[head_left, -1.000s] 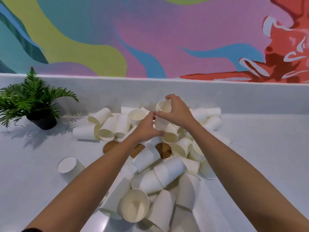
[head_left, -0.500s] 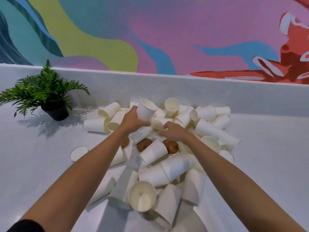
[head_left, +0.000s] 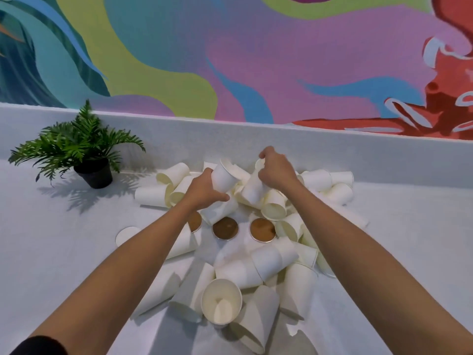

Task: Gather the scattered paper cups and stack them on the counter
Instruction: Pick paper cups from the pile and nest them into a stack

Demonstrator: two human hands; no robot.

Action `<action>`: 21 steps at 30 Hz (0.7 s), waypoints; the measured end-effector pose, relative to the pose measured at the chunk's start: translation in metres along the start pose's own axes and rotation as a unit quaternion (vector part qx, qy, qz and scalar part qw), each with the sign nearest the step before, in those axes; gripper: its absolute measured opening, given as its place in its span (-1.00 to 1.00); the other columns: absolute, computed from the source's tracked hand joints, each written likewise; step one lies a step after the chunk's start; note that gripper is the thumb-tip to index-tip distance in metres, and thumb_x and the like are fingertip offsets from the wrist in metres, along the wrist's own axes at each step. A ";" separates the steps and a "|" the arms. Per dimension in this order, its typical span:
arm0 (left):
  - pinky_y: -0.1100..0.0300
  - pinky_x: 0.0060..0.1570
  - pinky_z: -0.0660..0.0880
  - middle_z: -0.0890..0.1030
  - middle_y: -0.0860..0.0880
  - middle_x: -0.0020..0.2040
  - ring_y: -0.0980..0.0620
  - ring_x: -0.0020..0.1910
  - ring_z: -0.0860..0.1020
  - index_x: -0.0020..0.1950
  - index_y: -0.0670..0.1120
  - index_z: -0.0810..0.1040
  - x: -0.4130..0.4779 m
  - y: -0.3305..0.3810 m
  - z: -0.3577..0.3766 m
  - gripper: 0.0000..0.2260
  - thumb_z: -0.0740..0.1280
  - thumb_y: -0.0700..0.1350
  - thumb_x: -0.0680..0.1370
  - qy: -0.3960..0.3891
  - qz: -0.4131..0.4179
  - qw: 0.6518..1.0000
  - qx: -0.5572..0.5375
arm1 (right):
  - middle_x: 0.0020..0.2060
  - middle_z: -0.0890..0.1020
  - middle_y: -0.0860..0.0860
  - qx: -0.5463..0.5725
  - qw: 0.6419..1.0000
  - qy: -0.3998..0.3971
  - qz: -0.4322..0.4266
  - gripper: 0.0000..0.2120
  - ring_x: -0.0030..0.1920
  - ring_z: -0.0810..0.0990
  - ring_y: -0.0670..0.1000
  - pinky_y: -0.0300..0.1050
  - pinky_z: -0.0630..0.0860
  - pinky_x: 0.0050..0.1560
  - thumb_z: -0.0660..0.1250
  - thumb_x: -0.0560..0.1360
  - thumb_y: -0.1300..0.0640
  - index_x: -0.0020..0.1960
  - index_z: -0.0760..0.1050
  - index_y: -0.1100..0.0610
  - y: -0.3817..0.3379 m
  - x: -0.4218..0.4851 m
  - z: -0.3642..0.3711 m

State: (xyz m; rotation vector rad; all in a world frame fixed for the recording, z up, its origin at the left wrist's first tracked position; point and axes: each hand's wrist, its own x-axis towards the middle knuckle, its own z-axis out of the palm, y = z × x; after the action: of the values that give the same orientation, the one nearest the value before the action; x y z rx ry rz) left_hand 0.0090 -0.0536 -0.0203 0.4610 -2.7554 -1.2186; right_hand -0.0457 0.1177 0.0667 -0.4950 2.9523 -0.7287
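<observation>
Left hand (head_left: 203,192): fingers clamped on a tilted cup (head_left: 223,176) | Right hand (head_left: 277,170): fingers clamped on a second cup (head_left: 253,192) | Pile (head_left: 256,267): loose cups on surface (head_left: 51,252)

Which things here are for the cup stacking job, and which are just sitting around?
For the job:
- paper cups piled on the counter
- cup in the left hand
- cup in the right hand

Just sitting around:
- potted plant
- brown round discs
- painted wall

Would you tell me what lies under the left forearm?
Under the left forearm a brown disc and a lying paper cup peek out; their remaining parts are covered.
</observation>
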 end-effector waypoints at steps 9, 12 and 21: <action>0.10 -0.08 0.45 0.52 -0.02 0.11 -0.06 0.06 0.51 0.29 -0.09 0.37 0.001 0.027 0.016 -0.38 0.56 -0.05 0.32 -0.039 0.034 0.998 -0.046 | 0.12 0.57 0.13 0.007 0.985 0.074 -0.153 -0.71 0.06 0.54 0.14 -0.13 0.40 -0.09 0.15 0.59 0.25 0.29 0.36 0.11 -0.009 -0.001 -0.004; 0.02 -0.02 0.54 0.57 -0.04 0.09 -0.09 0.06 0.55 0.21 -0.06 0.40 0.001 0.033 0.022 -0.39 0.57 0.00 0.25 -0.056 0.031 0.993 -0.101 | 0.16 0.58 0.09 0.071 0.983 0.017 -0.168 -0.74 0.10 0.56 0.10 -0.18 0.43 -0.03 0.12 0.62 0.21 0.28 0.41 0.12 0.001 -0.003 0.009; 0.24 -0.22 0.40 0.47 -0.01 0.14 -0.04 0.10 0.49 0.33 -0.09 0.33 0.008 0.010 0.020 -0.32 0.56 0.01 0.32 -0.034 0.000 0.996 -0.086 | 0.13 0.59 0.08 -0.258 0.956 0.011 -0.137 -0.69 0.17 0.47 0.13 0.02 0.40 0.13 0.20 0.54 0.10 0.26 0.44 0.10 0.076 0.019 0.034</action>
State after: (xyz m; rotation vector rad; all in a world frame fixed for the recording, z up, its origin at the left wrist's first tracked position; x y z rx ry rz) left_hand -0.0052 -0.0361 -0.0267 0.4109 -2.6728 -1.4808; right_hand -0.0808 0.1600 0.0020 -0.9444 3.1114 0.0510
